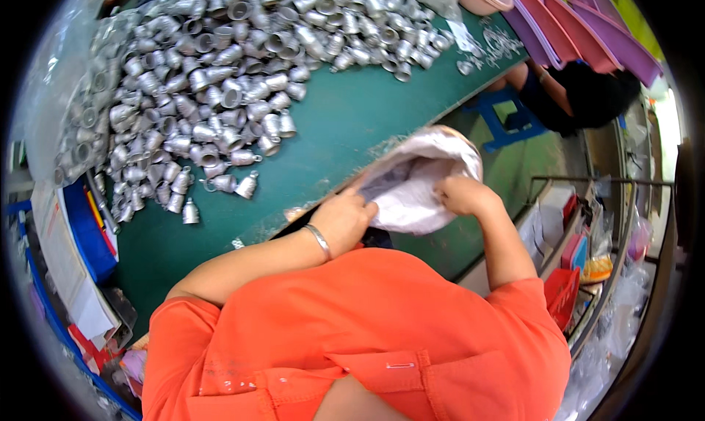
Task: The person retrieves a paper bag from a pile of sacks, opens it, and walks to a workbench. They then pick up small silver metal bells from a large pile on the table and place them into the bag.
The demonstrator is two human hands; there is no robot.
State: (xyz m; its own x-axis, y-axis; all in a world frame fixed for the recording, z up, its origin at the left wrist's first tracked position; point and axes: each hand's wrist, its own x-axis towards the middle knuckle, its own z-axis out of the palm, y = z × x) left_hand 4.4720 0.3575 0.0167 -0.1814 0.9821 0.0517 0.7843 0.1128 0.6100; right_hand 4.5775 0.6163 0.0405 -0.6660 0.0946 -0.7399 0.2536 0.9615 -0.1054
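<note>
The open white bag sits by the near edge of the bench, between the left hand, holding its left side, and the right hand, seemingly pinching its right; its shadowed inside is unclear

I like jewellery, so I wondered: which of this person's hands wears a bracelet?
The left hand: a silvery bracelet circles its wrist, while the right hand shows none.
</note>
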